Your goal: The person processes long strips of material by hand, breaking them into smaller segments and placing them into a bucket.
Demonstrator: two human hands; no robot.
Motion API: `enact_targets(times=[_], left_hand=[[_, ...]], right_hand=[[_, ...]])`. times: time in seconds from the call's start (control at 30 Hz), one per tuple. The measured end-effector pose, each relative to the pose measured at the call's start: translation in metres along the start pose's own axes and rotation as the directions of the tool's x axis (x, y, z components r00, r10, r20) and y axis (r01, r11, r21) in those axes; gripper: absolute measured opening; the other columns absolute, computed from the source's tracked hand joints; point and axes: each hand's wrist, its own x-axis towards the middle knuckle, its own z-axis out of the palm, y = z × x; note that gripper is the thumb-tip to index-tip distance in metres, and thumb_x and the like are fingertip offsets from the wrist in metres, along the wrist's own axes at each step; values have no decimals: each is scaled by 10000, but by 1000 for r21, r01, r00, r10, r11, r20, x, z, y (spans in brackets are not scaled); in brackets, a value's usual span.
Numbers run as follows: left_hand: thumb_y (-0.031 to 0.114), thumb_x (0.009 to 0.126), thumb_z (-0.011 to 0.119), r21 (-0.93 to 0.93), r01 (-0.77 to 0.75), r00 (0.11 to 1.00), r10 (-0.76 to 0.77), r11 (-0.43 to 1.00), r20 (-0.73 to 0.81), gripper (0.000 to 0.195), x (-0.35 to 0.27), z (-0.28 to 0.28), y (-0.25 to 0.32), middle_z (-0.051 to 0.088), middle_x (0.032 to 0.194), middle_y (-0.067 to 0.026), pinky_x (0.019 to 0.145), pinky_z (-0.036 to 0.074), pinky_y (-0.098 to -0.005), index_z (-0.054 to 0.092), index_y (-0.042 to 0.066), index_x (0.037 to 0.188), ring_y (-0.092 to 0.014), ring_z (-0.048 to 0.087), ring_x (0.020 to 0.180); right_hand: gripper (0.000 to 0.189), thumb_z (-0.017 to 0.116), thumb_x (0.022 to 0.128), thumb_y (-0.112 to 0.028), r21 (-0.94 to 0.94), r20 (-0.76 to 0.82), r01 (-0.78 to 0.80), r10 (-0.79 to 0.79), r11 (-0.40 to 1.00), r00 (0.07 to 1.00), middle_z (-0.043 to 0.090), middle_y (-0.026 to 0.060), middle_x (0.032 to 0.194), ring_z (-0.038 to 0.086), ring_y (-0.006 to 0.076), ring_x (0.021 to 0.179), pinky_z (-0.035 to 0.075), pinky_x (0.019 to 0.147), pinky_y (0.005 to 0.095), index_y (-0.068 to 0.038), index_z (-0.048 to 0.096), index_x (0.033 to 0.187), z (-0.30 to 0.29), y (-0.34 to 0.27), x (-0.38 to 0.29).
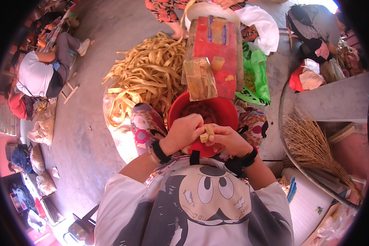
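Both hands meet over a red plastic bucket [233, 112] between the knees. My right hand [229, 139] holds a small folded piece of yellowish plant strip [206, 134] between thumb and fingers. My left hand [186, 130] is closed beside it, its fingertips near the folded piece; whether it grips an end of the strip is hidden. Beyond the bucket's far rim lies a red board [216, 66] with a flat plastic-wrapped packet [200, 79] and a small yellowish piece [217, 63] on it. Left of the board, a big heap of yellowish flat strips [153, 63] lies on the floor.
A green plastic bag [258, 80] stands right of the board. Another person's hand [226, 3] rests at a pale round container [203, 10] beyond it. A twig broom [310, 141] lies at the right. More people sit at the left and upper right; filled sacks [44, 126] line the left side.
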Motion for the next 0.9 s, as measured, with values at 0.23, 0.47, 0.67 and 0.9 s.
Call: enact_targets(times=[0.23, 0.47, 0.67, 0.9], left_hand=[[181, 927, 526, -429, 388, 904, -246, 816, 350, 179, 2, -13, 7, 594, 787, -27, 632, 469, -249, 541, 5, 896, -99, 565, 707], [194, 928, 525, -447, 396, 912, -285, 802, 296, 192, -9, -28, 4, 604, 746, -31, 599, 469, -228, 531, 11, 870, -73, 566, 656], [197, 930, 521, -644, 404, 911, -220, 650, 349, 181, -13, -34, 23, 611, 803, -36, 619, 483, -239, 526, 29, 862, -95, 578, 675], [228, 939, 536, -680, 574, 817, -272, 457, 508, 187, 5, -34, 26, 630, 893, -83, 645, 516, -236, 473, 56, 975, -122, 627, 720]], right_hand=[[214, 523, 941, -201, -111, -90, 50, -61, 992, 994, 617, -12, 828, 566, 41, 668, 462, 536, 169, -48, 603, 1068, 1, -15, 3], [180, 543, 925, -156, -282, -47, -17, 4, 959, 999, 552, -35, 714, 481, 24, 602, 395, 498, 174, -6, 625, 979, -30, -33, -15], [171, 552, 911, -143, -216, -71, 19, -35, 976, 997, 511, -47, 662, 437, 24, 579, 329, 497, 180, -2, 635, 959, -42, -40, -24], [149, 574, 873, -122, -579, 0, 116, -142, 807, 990, 542, -29, 679, 461, 35, 613, 361, 532, 197, -1, 644, 924, -11, -54, -7]])
